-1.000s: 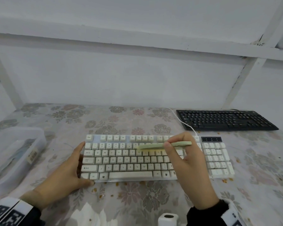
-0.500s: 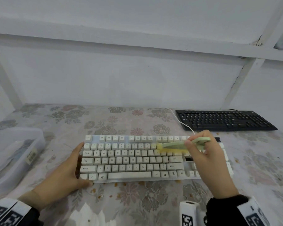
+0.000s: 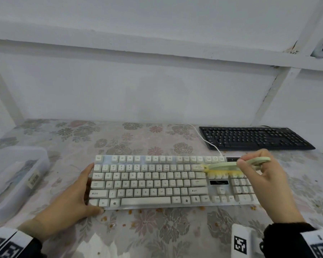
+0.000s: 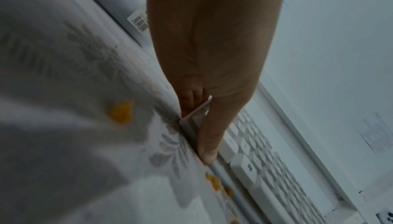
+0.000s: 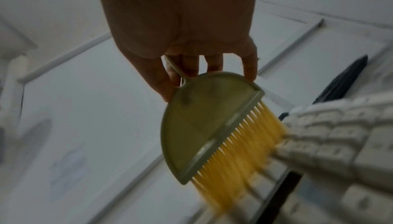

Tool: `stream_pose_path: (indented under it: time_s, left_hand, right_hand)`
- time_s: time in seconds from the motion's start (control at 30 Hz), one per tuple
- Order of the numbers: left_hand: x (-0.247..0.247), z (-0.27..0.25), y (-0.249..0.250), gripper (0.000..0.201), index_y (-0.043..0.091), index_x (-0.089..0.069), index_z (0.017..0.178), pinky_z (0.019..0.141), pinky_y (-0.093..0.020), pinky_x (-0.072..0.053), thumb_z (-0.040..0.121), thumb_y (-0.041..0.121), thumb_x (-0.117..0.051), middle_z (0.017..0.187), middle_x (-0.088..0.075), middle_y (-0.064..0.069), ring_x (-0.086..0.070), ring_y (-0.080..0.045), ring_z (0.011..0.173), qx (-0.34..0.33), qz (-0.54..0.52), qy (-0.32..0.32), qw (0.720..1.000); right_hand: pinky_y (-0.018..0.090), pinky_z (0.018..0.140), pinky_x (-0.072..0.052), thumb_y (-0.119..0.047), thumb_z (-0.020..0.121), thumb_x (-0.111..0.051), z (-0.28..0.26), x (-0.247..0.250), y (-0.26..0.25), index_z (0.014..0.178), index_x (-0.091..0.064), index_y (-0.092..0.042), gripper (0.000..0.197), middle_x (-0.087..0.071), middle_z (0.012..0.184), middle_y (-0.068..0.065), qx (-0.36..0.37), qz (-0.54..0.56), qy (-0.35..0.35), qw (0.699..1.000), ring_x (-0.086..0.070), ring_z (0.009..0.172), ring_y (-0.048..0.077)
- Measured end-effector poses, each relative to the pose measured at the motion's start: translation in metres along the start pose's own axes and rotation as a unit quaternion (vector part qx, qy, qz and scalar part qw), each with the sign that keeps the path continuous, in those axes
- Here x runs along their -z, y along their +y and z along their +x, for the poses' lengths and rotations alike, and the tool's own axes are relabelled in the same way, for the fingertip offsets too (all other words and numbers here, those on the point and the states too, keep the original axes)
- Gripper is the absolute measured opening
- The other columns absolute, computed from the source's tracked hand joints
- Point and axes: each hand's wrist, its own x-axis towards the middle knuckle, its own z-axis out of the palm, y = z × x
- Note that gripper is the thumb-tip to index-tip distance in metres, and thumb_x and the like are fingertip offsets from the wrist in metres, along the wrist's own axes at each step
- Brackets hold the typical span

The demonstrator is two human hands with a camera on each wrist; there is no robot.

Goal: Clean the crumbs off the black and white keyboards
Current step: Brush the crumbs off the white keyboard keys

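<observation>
The white keyboard (image 3: 147, 183) lies in the middle of the flowered tablecloth. My left hand (image 3: 89, 190) rests against its left end, fingers straight along the side and thumb (image 4: 209, 153) on the front edge. My right hand (image 3: 250, 162) pinches the thin handle of a green brush (image 3: 231, 165) with yellow bristles (image 5: 240, 160). The bristles press on the upper keys just left of the number pad. Orange crumbs (image 3: 104, 218) lie on the cloth along the keyboard's front edge. The black keyboard (image 3: 254, 137) sits at the back right, apart from both hands.
A clear plastic box (image 3: 11, 175) with a barcode label stands at the left table edge. The white keyboard's cable (image 3: 205, 138) runs back toward the wall past the black keyboard. White frame posts and a shelf rail close off the back.
My right hand has swept the brush to the right along the upper key rows, from the keyboard's middle to beside the number pad. My left hand has stayed put.
</observation>
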Motion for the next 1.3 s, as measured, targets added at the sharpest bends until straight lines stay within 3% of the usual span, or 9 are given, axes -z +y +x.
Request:
stream_pose_path:
  time_s: [0.17,0.33,0.5,0.63,0.73,0.87,1.03,1.13,1.3]
  left_hand:
    - [0.0,0.0,0.0,0.112,0.064,-0.014,0.123,0.082,-0.023,-0.052,0.063,-0.002,-0.082,0.111,-0.053,0.042,-0.062,0.006,0.101,0.0,-0.009,-0.006,1.0]
    - [0.001,0.0,-0.003,0.111,0.067,-0.014,0.124,0.091,-0.031,-0.052,0.051,0.014,-0.079,0.112,-0.056,0.037,-0.064,0.001,0.102,0.001,-0.024,-0.005,1.0]
    - [0.0,0.001,-0.004,0.113,0.068,-0.015,0.123,0.085,-0.026,-0.051,0.059,0.003,-0.082,0.111,-0.056,0.039,-0.064,0.003,0.102,0.0,-0.01,-0.004,1.0]
    - [0.001,0.002,-0.004,0.114,0.068,-0.013,0.123,0.086,-0.026,-0.051,0.064,-0.001,-0.082,0.11,-0.055,0.041,-0.063,0.005,0.102,0.006,-0.004,-0.005,1.0]
    - [0.001,0.001,-0.002,0.113,0.068,-0.014,0.122,0.086,-0.026,-0.05,0.064,-0.001,-0.082,0.11,-0.055,0.042,-0.062,0.006,0.103,0.002,-0.009,-0.006,1.0]
    - [0.001,0.0,-0.001,0.108,0.083,-0.016,0.113,0.093,-0.031,-0.051,0.046,0.028,-0.082,0.113,-0.056,0.038,-0.062,0.004,0.106,-0.004,-0.029,-0.001,1.0]
    - [0.003,0.0,-0.003,0.106,0.085,-0.014,0.112,0.094,-0.033,-0.051,0.043,0.039,-0.08,0.114,-0.056,0.038,-0.062,0.003,0.106,-0.006,-0.034,-0.003,0.999]
    - [0.002,-0.001,-0.001,0.106,0.087,-0.014,0.108,0.09,-0.029,-0.051,0.046,0.034,-0.081,0.112,-0.056,0.037,-0.062,0.003,0.104,-0.005,-0.026,-0.004,1.0]
    - [0.001,-0.001,0.0,0.112,0.08,-0.016,0.114,0.086,-0.026,-0.051,0.057,0.011,-0.083,0.111,-0.057,0.036,-0.063,0.003,0.103,-0.011,-0.006,-0.002,1.0]
  right_hand:
    - [0.014,0.057,-0.042,-0.009,0.088,-0.062,-0.007,-0.004,-0.007,0.076,-0.058,-0.02,0.017,-0.06,0.079,-0.001,0.008,0.069,-0.032,0.997,-0.053,0.066,0.009]
    - [0.011,0.054,-0.037,-0.008,0.088,-0.062,0.0,0.007,0.004,0.079,-0.056,-0.016,0.014,-0.059,0.084,-0.01,0.013,-0.039,0.022,0.999,-0.053,0.071,0.017]
    - [0.022,0.068,-0.044,-0.011,0.088,-0.063,-0.005,0.008,0.003,0.082,-0.059,-0.017,0.009,-0.062,0.081,-0.004,0.015,0.026,-0.009,1.0,-0.056,0.074,0.011]
    - [0.016,0.063,-0.041,-0.012,0.088,-0.063,-0.001,0.015,0.016,0.077,-0.055,-0.029,0.022,-0.061,0.08,-0.006,0.02,-0.041,0.015,0.999,-0.056,0.076,0.013]
    - [0.009,0.062,-0.042,-0.01,0.088,-0.063,0.003,0.028,0.013,0.078,-0.055,-0.025,0.02,-0.063,0.08,-0.005,0.021,-0.022,0.059,0.998,-0.056,0.076,0.004]
    - [0.004,0.058,-0.043,-0.009,0.086,-0.063,0.005,0.033,0.007,0.08,-0.057,-0.01,0.008,-0.065,0.072,-0.007,-0.004,0.109,0.036,0.993,-0.057,0.065,-0.001]
    - [0.004,0.059,-0.042,-0.009,0.088,-0.064,0.01,0.038,0.03,0.085,-0.059,-0.006,0.006,-0.064,0.083,0.008,-0.035,0.033,0.026,0.998,-0.056,0.069,0.004]
    - [0.002,0.062,-0.04,-0.011,0.087,-0.065,0.013,0.049,0.035,0.083,-0.059,-0.013,0.007,-0.063,0.082,-0.004,-0.033,-0.018,0.069,0.997,-0.057,0.073,0.004]
    - [0.002,0.057,-0.039,-0.009,0.087,-0.063,0.007,0.043,0.024,0.08,-0.059,-0.012,0.009,-0.062,0.078,0.003,-0.022,0.036,0.027,0.999,-0.054,0.062,-0.003]
